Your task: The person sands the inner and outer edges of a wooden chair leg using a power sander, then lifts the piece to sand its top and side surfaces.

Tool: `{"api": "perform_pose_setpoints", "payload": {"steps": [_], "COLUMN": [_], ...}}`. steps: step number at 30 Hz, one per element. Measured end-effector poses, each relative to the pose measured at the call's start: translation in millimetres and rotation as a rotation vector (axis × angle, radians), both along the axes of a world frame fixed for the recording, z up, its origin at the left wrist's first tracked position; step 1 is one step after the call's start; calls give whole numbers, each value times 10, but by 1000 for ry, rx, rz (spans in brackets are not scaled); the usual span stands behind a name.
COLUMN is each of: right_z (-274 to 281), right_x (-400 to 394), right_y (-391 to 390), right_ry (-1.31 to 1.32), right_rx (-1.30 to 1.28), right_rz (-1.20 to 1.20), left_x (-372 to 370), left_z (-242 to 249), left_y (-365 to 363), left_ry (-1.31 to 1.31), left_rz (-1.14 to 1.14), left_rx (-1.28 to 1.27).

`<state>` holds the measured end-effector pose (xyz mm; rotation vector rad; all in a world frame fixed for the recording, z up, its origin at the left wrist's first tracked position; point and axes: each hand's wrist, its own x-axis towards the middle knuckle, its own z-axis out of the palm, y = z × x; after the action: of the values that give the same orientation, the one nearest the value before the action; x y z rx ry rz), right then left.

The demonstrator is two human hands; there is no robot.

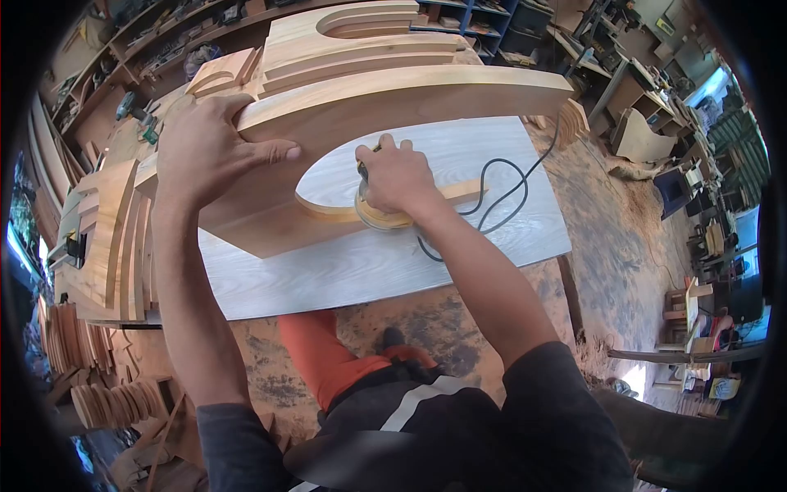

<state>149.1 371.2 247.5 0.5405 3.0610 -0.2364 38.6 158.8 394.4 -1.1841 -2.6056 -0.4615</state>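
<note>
A thick U-shaped wooden piece [393,102] stands on edge on a pale grey wood-grain board [328,283]. My left hand [201,152] grips its closed, left end, thumb on the near face and fingers over the top edge. Within the curved cutout, my right hand [398,176] is closed around a round-based power sander [381,220], which sits against the inner lower edge. The palm and fingers hide most of the tool's body. A dark power cord [525,184] loops over the board on the right.
Similar cut wooden pieces lie stacked behind [361,61] and at the left [115,238]. A cordless drill [139,119] rests at the back left. Shelves [115,49] with tools line the back; sawdust covers the floor [619,238], and more cut wood [115,403] is piled at lower left.
</note>
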Motion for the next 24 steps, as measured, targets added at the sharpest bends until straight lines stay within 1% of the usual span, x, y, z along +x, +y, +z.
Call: {"api": "perform_pose_setpoints", "payload": {"steps": [4,5,7,10,12,14,17,19,20,22,24], "right_z": [25,16,4,20,25,7,24,49,68,80,9], "right_x": [30,55,94,111,82,31,73,104,86,20,-36], "right_y": [-35,17,131,191,111,57,163,249,281,253,119], "right_ry": [4,-25,-55,-3,-13,-17,-35,-55,-65,-66,-23], "right_rx": [-10,28,69,62,56,50,53,77,63,42,72], "right_rz": [20,14,15,-8,114,120,108,98,111,124,223], "left_x": [23,34,41,7,24,33,36,55,37,-2,-37], "left_z": [13,29,55,58,44,35,63,112,75,-5,-8], "left_y": [-8,3,20,19,17,23,27,47,29,6,10], "left_ry": [13,12,-11,-67,-8,42,-6,-38,-37,56,48], "left_rz": [13,22,94,77,65,53,60,94,99,7,15], "left_rx": [-30,-30,-113,-108,-104,-103,-104,-173,-165,-36,-77]}}
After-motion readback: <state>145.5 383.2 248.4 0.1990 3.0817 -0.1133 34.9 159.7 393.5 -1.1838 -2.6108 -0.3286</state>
